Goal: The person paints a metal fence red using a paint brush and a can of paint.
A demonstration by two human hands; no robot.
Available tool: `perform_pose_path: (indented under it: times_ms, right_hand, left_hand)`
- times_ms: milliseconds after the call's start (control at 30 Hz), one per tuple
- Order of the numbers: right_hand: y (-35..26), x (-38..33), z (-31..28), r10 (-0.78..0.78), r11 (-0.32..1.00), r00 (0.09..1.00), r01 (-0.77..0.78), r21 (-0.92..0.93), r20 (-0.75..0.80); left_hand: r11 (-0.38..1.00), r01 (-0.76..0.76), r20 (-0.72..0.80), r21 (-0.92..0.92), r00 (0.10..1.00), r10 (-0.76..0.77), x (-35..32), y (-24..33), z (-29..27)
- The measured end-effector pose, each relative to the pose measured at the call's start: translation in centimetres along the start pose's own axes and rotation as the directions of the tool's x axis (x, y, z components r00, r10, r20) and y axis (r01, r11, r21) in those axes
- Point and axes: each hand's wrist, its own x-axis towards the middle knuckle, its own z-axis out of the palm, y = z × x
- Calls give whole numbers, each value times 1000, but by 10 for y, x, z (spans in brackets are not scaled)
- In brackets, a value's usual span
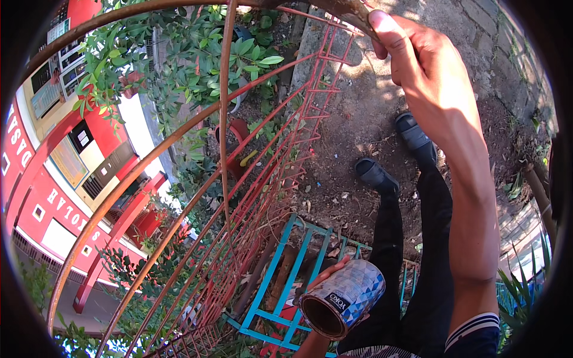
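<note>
- Viewing through the head camera, I see the right hand raised at the top of the view, pinching a curved brown metal bar near its visible end between thumb and fingers.
- Glare and the hand itself obscure that contact point; I cannot tell whether anything else is held there.
- The left hand is wrapped around a can low in the view; its fingers show along the far side, the remainder is mostly hidden.
- The can is tilted, with blue, white and grey triangles on its wall and a brown, apparently hollow end facing the camera.
- A red lattice of thin metal bars runs diagonally to the left of both hands.
- Beneath the can, and partly covered by it, I find a turquoise slatted frame.
- Dark shoes stand on bare soil between the hands.
- Foliage and a red-and-cream building occupy the left side.
</note>
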Motion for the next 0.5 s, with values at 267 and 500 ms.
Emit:
perform_pose_path:
  times_ms: [267, 500]
  right_hand:
    - [10, -10, 40, -343, 925, 918, 293, -244, -199]
    - [5, -29, 35, -175, 963, 985, 170, -211, -4]
  left_hand:
    - [999, -37, 35, -11, 999, 38, -3, -14, 0]
    - [999, 1, 52, -45, 999, 1, -5, -22, -1]
